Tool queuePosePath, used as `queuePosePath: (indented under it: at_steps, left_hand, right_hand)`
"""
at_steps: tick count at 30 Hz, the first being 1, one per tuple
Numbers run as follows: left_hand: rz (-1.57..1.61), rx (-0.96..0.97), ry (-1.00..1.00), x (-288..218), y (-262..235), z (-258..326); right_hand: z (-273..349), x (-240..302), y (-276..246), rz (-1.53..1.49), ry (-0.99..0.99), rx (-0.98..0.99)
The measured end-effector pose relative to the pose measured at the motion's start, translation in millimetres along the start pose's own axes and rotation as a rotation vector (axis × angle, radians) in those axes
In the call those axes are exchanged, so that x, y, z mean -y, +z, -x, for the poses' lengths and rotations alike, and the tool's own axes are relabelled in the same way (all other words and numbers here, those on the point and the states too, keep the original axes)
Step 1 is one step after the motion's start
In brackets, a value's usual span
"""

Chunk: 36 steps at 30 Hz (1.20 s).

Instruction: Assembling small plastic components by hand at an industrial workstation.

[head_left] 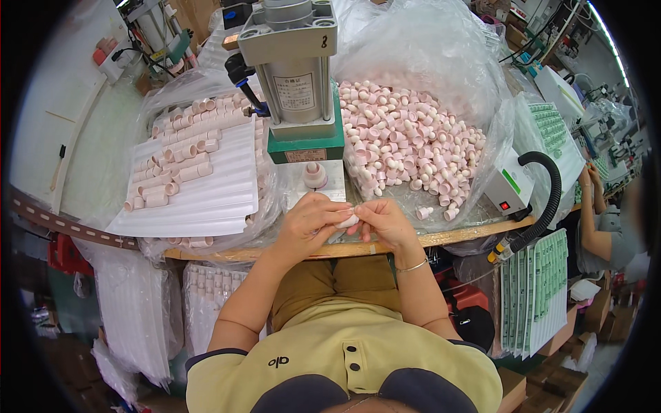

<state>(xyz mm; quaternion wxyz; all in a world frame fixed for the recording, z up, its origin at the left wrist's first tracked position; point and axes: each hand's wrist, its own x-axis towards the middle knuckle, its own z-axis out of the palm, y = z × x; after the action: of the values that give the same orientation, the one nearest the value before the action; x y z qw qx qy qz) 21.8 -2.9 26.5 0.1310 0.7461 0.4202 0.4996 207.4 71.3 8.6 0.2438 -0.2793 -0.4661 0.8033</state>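
Note:
My left hand [308, 221] and my right hand [384, 221] meet at the front edge of the workbench [358, 249]. Between their fingertips they pinch one small pale pink cap [348, 221]. Just beyond my hands a pink cap [315, 175] sits on the white base plate of a pneumatic press [296, 76]. A big heap of loose pink caps [406, 141] lies in a clear plastic bag to the right of the press. To the left, a white ridged tray [206, 186] holds rows of pink caps lying on their sides.
A small grey box with a red switch [508, 187] and a black hose [547, 199] sit at the bench's right end. Another person [599, 220] works at the far right. Stacked white trays [141, 303] and green-printed sheets [540, 289] stand below the bench.

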Motion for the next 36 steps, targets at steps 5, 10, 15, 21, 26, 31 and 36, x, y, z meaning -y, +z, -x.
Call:
queuePosePath:
  at_steps: [5, 10, 15, 21, 26, 31, 36]
  left_hand:
    - [0.002, -0.105, -0.132, 5, 6, 6]
    - [-0.271, -0.415, -0.435, 41, 2, -9]
    - [-0.258, -0.334, -0.566, 79, -5, -6]
    - [1.138, -0.575, -0.799, 54, -24, 28]
    - [1.779, -0.538, -0.839, 34, -17, 30]
    - [1.477, -0.391, -0.943, 23, 1, 34]
    - [0.842, -0.062, -0.832, -1, 36, 18]
  right_hand:
    - [-7, 9, 12, 0.156, -0.031, -0.036]
    - [-39, 3, 11, 0.372, -0.285, -0.393]
    - [-83, 17, 30, 0.954, -0.664, -0.501]
    - [-102, 16, 46, 1.317, -0.495, -0.391]
    - [-89, 10, 43, 1.271, -0.46, -0.374]
    - [-29, 2, 35, 0.911, -0.543, -0.54]
    - [32, -5, 18, 0.422, -0.225, -0.374]
